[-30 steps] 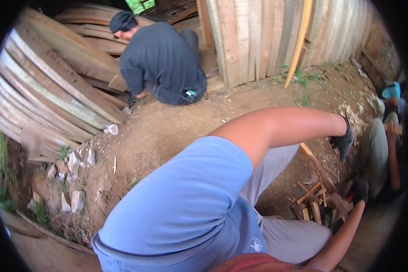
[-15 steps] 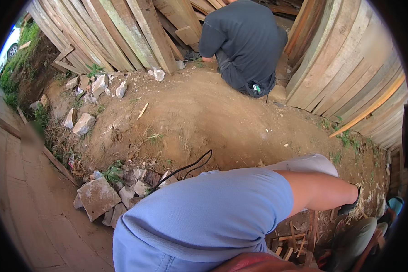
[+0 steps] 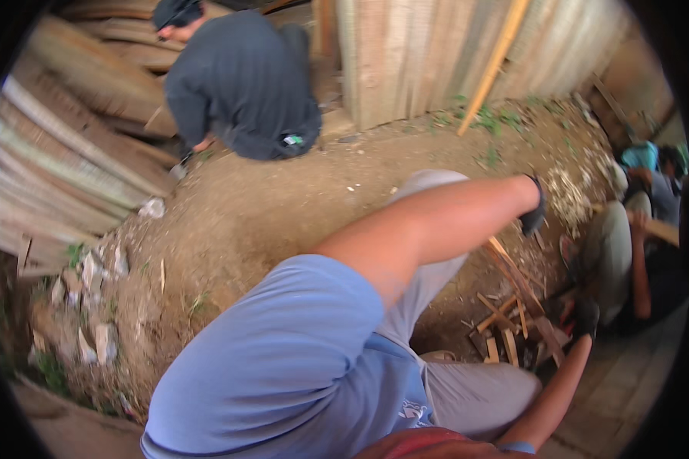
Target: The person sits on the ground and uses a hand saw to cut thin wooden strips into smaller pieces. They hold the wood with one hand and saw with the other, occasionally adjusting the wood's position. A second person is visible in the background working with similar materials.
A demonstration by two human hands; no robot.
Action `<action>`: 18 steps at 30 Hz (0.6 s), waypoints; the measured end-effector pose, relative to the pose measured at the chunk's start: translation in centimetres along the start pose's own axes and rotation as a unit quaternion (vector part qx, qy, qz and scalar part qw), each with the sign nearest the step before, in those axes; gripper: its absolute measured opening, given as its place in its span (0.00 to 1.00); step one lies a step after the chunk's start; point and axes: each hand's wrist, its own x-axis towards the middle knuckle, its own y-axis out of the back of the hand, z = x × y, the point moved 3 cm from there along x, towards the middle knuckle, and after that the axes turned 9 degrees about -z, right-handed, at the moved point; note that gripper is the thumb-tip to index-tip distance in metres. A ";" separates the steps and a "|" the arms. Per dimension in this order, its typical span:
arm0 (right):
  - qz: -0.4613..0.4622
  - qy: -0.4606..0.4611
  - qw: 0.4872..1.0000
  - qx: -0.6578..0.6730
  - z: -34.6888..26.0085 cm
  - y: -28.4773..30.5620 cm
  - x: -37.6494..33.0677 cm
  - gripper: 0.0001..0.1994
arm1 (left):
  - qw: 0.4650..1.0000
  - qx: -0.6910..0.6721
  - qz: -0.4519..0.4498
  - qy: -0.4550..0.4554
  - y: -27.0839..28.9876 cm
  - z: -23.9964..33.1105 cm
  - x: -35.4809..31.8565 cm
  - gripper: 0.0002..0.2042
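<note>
My left arm reaches across to the right and ends in my left hand [image 3: 533,205], in a dark glove. Its fingers are blurred and mostly hidden, so I cannot make out a grip. Lower right, my right hand [image 3: 586,318], also in a dark glove, is beside a pile of scrap wood [image 3: 505,344]; its fingers are not clear either. Between the two hands a reddish-brown board [image 3: 519,281] slants down toward the pile. My knees in light trousers [image 3: 475,394] are bent beside the wood.
A person in a dark shirt [image 3: 245,84] crouches by a leaning stack of planks [image 3: 61,138]. At far right another person [image 3: 612,245] sits with a hand on a board [image 3: 661,229]. A plank fence [image 3: 421,61], broken stones [image 3: 92,275] and wood shavings [image 3: 569,195] edge the dirt ground.
The view has swung to the right. My left hand shows higher in the picture, and my right forearm and hand have come into view, along with more of the scrap wood.
</note>
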 end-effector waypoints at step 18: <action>-0.020 -0.278 0.921 0.272 -4.5 8.0 -3.4 0.37 | 0.947 0.002 -0.244 -0.211 0.2 16.9 3.1 0.31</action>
